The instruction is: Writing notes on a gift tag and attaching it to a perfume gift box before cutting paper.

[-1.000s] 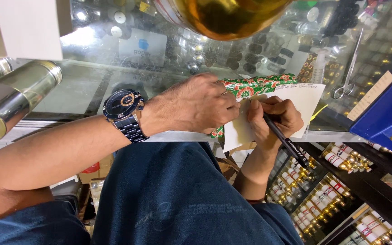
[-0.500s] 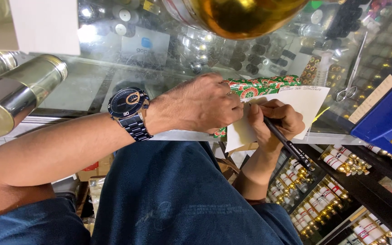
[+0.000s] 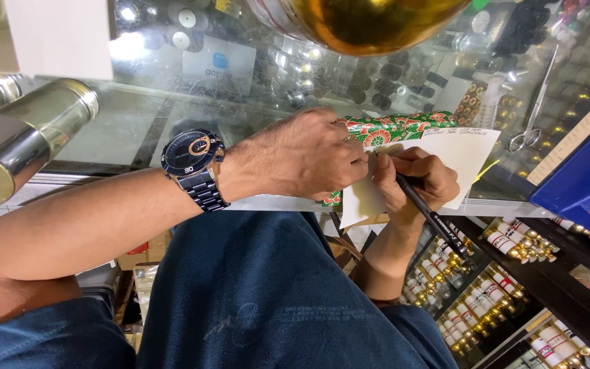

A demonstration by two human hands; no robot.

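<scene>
The glass tabletop [image 3: 138,130] took up most of the view, with 2 steel cylinders [image 3: 15,137] lying at its left end and a blue box [image 3: 582,178] at the right. A white paper sheet [image 3: 459,154] lay on the near edge, touching a red-green patterned box [image 3: 390,128]. The left hand [image 3: 302,160] was pressed flat on both, fingers closed down. The right hand [image 3: 414,179], just beside it, had its grip clamped on a black pen [image 3: 431,219], long axis slanting toward the body, tip at the sheet.
</scene>
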